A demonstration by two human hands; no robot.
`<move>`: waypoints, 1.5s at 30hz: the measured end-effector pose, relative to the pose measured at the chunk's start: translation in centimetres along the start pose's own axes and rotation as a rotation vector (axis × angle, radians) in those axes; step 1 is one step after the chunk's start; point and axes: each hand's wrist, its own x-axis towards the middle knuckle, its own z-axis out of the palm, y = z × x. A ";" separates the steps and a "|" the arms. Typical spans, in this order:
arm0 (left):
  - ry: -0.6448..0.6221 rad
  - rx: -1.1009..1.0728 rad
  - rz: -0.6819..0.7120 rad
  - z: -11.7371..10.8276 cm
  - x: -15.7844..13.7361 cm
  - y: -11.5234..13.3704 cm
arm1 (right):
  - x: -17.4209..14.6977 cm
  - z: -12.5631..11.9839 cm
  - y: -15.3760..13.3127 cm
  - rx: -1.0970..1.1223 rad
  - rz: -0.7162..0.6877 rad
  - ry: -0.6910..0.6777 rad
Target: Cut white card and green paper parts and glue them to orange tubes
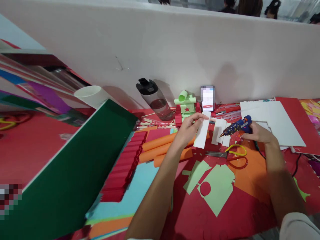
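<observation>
**White paper strip (201, 135) and blue glue gun (237, 126) held over a red craft table (186, 216)**

The white paper strip was pinched at its far end between the thumb and fingers of the left hand (190, 127), its near end slanted toward the wearer. The blue glue gun was grasped by its handle in the right hand (261, 133), its nozzle aimed down and leftward. Under the nozzle, loose white strips (218, 131) were seen; whether they were touched by it could not be told.

Just nearer than the nozzle, scissors (223, 154) with one yellow and one red handle were laid open. Nearer again, light-green paper pieces (220, 190) were scattered, one marked with a red circle.

Just beyond the left hand, a smartphone (208, 100) was propped upright, with a green-and-red paper model (188, 108) bearing a star set beside it. Left of that hand, orange paper rolls (155, 149) were partly hidden by the forearm; farther left, a red ridged sheet (123, 170) was placed. To the right of the right hand, a white board (285, 123) was laid flat.
</observation>
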 end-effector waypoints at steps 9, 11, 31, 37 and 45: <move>-0.033 0.551 0.120 0.4 -1.0 0.4 | 0.1 0.1 -1.7 -0.182 -0.027 -0.205; -0.045 0.579 0.069 1.0 -1.3 0.9 | 0.3 0.6 -2.3 -0.215 -0.042 -0.180; -0.271 0.290 0.045 2.4 -1.7 2.4 | 0.4 3.9 -5.9 -0.372 -0.051 -0.240; -0.268 0.272 0.013 1.7 -1.7 2.6 | 0.3 4.6 -6.4 -0.456 -0.032 -0.223; -0.245 0.328 -0.007 0.4 -1.8 3.0 | -0.7 1.3 -6.4 -0.337 0.008 -0.165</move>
